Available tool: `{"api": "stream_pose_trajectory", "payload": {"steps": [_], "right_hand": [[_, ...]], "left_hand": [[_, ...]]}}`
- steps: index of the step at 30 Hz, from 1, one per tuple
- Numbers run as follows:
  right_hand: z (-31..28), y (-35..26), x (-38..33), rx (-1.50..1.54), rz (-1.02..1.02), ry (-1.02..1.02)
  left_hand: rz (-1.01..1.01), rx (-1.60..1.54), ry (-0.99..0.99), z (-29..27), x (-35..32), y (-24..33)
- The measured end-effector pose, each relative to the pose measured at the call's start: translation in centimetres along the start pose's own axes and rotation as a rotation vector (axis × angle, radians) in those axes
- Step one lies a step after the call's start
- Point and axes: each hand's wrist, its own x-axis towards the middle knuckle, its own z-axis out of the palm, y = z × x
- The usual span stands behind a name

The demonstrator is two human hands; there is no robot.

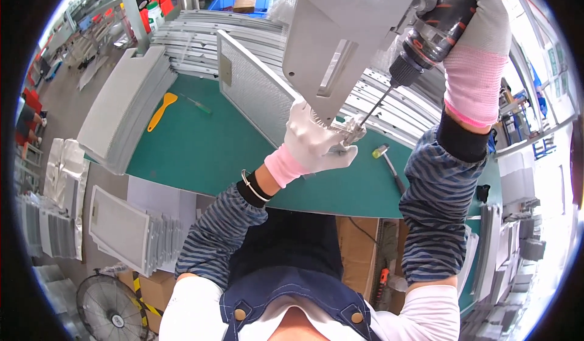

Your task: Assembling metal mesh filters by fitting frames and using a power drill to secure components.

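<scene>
**Here, a drill bit meets a small metal fitting at the foot of a grey panel**

Nearest, the left hand (pixel 316 140), in a white glove with a pink cuff, is closed in a pinch around a small metal fitting (pixel 351 130) at the lower end of a grey metal panel (pixel 340 37) held upright over the green table (pixel 201 152). The right hand (pixel 480 18), in a grey glove with a pink cuff, is wrapped tight around a power drill (pixel 435 31); its bit slants down-left onto the fitting. Just beside, right of the left hand, a small hammer (pixel 387 161) lies on the table. Behind the panel leans a mesh filter (pixel 255 94). Farther left lie a yellow scraper (pixel 160 111) and a stack of filters (pixel 125 113); beyond, metal frames (pixel 213 37) are piled.
</scene>
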Motion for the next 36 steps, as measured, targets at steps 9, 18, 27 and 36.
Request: {"api": "stream_pose_trajectory", "payload": {"steps": [9, 18, 27, 36], "right_hand": [[-0.3, 1.5, 0.1, -0.025, -0.154, -0.154], [-5.5, 10.3, 5.1, -0.055, -0.427, -0.261], [-5.7, 9.8, 0.3, 0.435, -0.131, -0.62], [1.9, 6.1, -2.3, 0.173, -0.046, -0.63]], "left_hand": [[-0.063, -0.01, -0.022, 0.1, -0.7, 0.0], [-0.211, -0.222, -0.157, -0.2, -1.1, -0.3], [-0.174, -0.096, -0.212, -3.1, 1.8, 1.8], [0.12, 0.015, -0.046, -1.4, -1.0, -1.5]]}}
